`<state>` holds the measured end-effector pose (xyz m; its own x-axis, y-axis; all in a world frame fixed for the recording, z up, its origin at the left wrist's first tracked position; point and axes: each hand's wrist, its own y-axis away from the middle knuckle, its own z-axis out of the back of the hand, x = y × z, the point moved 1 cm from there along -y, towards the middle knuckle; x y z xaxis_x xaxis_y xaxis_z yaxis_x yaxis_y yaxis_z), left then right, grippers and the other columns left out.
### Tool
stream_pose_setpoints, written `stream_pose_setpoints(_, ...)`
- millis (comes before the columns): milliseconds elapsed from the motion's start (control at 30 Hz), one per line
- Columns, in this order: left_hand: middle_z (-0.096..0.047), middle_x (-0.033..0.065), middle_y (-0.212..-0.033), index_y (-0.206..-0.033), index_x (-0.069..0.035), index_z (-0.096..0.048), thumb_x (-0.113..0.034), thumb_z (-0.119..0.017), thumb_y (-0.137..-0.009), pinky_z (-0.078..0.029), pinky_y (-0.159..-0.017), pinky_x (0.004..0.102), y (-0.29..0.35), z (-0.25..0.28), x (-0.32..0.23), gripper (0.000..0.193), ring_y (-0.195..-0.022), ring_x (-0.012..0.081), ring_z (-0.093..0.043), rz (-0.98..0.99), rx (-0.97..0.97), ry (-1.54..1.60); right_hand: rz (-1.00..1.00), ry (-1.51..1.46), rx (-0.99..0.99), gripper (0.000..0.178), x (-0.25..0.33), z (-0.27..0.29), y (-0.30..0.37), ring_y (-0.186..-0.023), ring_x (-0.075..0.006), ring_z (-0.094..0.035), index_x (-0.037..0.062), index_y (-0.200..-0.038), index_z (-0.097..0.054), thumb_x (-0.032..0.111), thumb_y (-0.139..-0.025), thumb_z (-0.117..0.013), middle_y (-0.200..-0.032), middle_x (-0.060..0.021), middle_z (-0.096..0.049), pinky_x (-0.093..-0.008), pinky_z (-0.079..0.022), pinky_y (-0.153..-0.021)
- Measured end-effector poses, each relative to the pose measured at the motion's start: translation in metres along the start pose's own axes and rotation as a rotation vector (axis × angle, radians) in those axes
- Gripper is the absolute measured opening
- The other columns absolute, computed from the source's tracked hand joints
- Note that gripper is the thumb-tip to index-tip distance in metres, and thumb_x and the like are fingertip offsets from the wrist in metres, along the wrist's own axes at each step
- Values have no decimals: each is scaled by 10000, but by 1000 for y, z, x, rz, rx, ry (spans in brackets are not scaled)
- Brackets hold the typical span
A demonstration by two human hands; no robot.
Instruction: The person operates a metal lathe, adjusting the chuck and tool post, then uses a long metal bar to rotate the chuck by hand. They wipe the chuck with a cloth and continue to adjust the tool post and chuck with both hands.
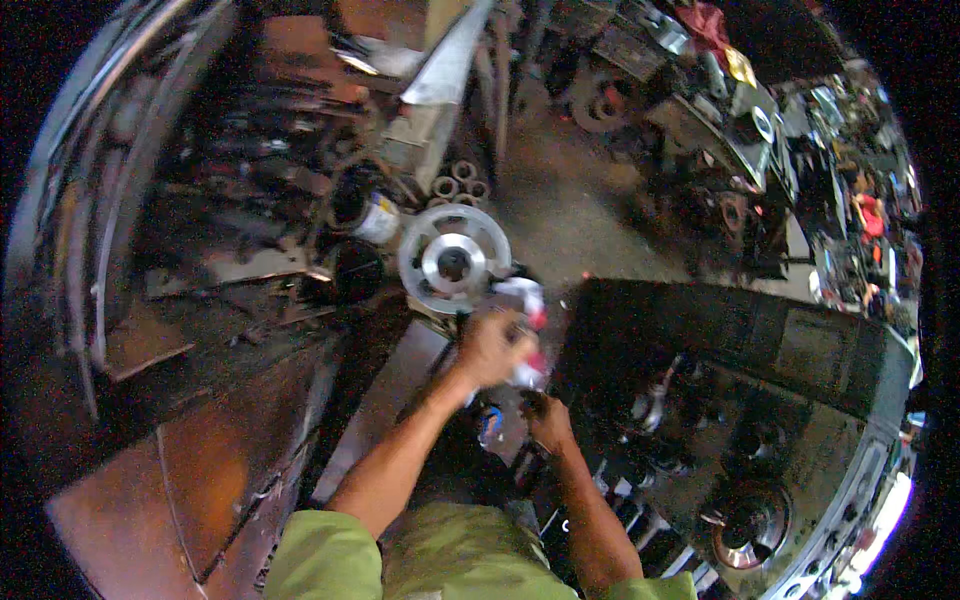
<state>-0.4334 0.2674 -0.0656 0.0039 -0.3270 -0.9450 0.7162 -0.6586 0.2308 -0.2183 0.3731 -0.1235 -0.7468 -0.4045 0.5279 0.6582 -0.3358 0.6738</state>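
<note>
Motion smears my left hand (488,347), whose fingers curl in against a white and red thing (530,365). Its kind is too blurred to name. Just below and to the right, my right hand (547,418) is closed low over a dark area, and whatever its fingers hold is hidden. Between my forearms lies a small blue and orange item (491,424). Beyond my left hand, a silver spoked wheel (432,268) with a bright hub faces up, apart from both hands.
Several metal rings (455,180) are stacked behind the wheel, with a white container (380,218) to its left. A dark bench (800,425) on the right carries metal parts, including a round ring (778,525). Brown sheet metal (220,440) lies at lower left. Scrap crowds the far right.
</note>
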Motion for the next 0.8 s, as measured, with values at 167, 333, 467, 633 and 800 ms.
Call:
stream_pose_setpoints(167, -686, 197, -870, -1066, 2, -654, -314, -681, -751, -520, -735, 396, 61, -8, -29, 446, -798, 314, -668, -49, -38, 28, 69, -226, -125, 350, -17, 22, 38, -869, -309, -683, -4, -1131, -658, 240, -883, -620, -967, -177, -713, -385, -520, -783)
stream_pose_setpoints(333, -657, 88, -842, -1191, 9, -613, -308, -715, -744, -503, -710, 332, 145, 12, -19, 558, -780, 133, -602, 299, 280, 326, -264, -523, -203, 602, -5, 52, 75, -1051, -250, -622, -76, -1252, -570, 392, -886, -666, -1230, -173, -626, -364, -493, -861)
stream_pose_setpoints(467, -657, 93, -846, -1095, 25, -645, -309, -704, -747, -484, -729, 350, 190, 18, -27, 486, -799, 191, -604, 155, 158, 120, -135, -579, -80, 600, 10, 64, 105, -1037, -198, -606, -75, -1293, -538, 346, -889, -680, -1202, -148, -624, -322, -476, -907)
stream_pose_setpoints(633, -663, 20, -935, -1071, 4, -660, -222, -674, -780, -479, -779, 322, 232, 13, -70, 369, -866, 138, -585, 156, 228, 281, 181, -575, 143, 720, 27, 73, 155, -1075, -203, -596, -23, -1402, -435, 255, -825, -763, -1243, -135, -612, -339, -460, -972)
stream_pose_setpoints(800, -681, 34, -993, -1110, -3, -666, -190, -695, -828, -490, -842, 311, 210, -16, -123, 339, -908, 141, -604, 175, 572, 333, 384, -579, 170, 582, 25, 103, 206, -1046, -210, -612, 42, -1292, -580, 245, -785, -783, -1199, -103, -663, -356, -440, -988)
